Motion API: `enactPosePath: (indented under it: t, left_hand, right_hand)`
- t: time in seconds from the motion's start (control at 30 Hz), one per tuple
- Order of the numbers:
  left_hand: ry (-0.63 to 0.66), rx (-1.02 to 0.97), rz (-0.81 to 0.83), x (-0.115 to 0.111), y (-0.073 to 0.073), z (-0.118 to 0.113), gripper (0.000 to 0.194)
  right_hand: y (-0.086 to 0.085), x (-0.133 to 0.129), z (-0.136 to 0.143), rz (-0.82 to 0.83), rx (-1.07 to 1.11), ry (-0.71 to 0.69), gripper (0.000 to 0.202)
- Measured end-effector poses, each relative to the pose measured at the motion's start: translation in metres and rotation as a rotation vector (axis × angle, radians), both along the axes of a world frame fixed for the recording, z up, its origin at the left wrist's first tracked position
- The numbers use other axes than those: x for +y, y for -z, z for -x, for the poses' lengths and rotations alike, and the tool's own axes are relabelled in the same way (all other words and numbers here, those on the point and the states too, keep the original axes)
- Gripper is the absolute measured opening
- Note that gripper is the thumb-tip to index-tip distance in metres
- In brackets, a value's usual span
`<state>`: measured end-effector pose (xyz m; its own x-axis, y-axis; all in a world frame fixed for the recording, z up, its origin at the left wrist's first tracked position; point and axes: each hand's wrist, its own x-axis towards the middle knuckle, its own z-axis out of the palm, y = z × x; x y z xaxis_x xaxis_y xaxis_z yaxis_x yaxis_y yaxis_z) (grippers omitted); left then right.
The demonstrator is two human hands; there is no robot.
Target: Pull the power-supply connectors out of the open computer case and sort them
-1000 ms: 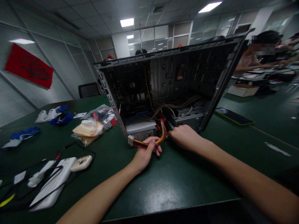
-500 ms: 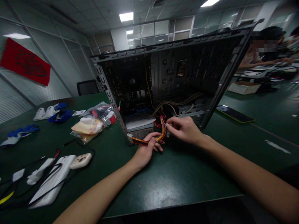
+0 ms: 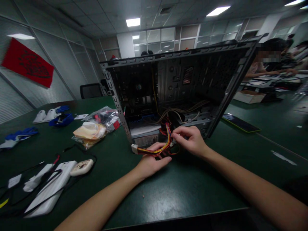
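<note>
A computer case [image 3: 183, 53] stands on the table with its side open toward me. Out of it comes a bundled power cable [image 3: 149, 151] of yellow, red, black and blue wires, ending in a white plug [image 3: 134, 148]. My left hand [image 3: 150, 165] is palm up beneath this bundle, fingers apart, thumb stretched clear; the bundle lies across the fingers. My right hand [image 3: 191, 139] pinches beside the bundle's upper bend, and what sits between its fingertips is hidden. Thin red and black wires loop just below them. A labelled metal power supply [image 3: 146, 140] shows behind.
Left on the green table [image 3: 192, 192] lie a white power bank [image 3: 54, 189] with black cables, a beige case [image 3: 81, 167], plastic bags [image 3: 90, 131] and blue-white gloves [image 3: 21, 134]. A phone [image 3: 240, 123] lies right. Another person [image 3: 255, 69] sits beyond.
My left thumb has come off the cable bundle and stretched out to the right. My right fingertips have moved slightly down, close against the bundle. The view has tilted up a little.
</note>
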<state>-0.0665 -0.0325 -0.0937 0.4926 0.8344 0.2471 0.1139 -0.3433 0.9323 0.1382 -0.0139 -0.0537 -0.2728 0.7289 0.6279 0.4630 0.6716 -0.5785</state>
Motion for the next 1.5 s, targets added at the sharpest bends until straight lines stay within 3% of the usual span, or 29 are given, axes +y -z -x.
enactPosePath:
  t: [0.17,0.3,0.43,0.7,0.87,1.07,1.33,1.5]
  left_hand:
    - [-0.036,0.025,-0.071,0.000,-0.003,0.001,0.021]
    - [-0.025,0.001,0.028,0.000,-0.001,0.000,0.016]
    - [-0.013,-0.034,0.094,-0.001,-0.001,0.000,0.018]
    - [0.066,-0.069,0.025,0.001,-0.001,0.005,0.029]
    - [0.060,-0.002,-0.075,0.002,-0.001,0.006,0.031]
    - [0.066,0.037,-0.125,0.005,-0.001,0.006,0.023]
    - [0.031,-0.044,0.057,0.005,0.001,0.001,0.025]
    - [0.023,-0.026,0.015,0.003,0.000,0.001,0.025]
  right_hand:
    - [0.003,0.002,-0.002,-0.056,-0.038,-0.061,0.030]
    - [0.011,0.008,-0.010,-0.139,-0.122,-0.083,0.032]
    - [0.016,0.013,-0.016,-0.155,-0.186,-0.151,0.035]
    - [0.017,0.017,-0.010,-0.314,-0.351,-0.370,0.029]
    - [0.014,0.017,-0.007,-0.408,-0.357,-0.332,0.035]
    - [0.017,0.019,-0.008,-0.410,-0.379,-0.270,0.041]
    - [0.017,0.014,-0.003,-0.420,-0.414,-0.288,0.039]
    - [0.019,0.015,-0.002,-0.424,-0.432,-0.300,0.040]
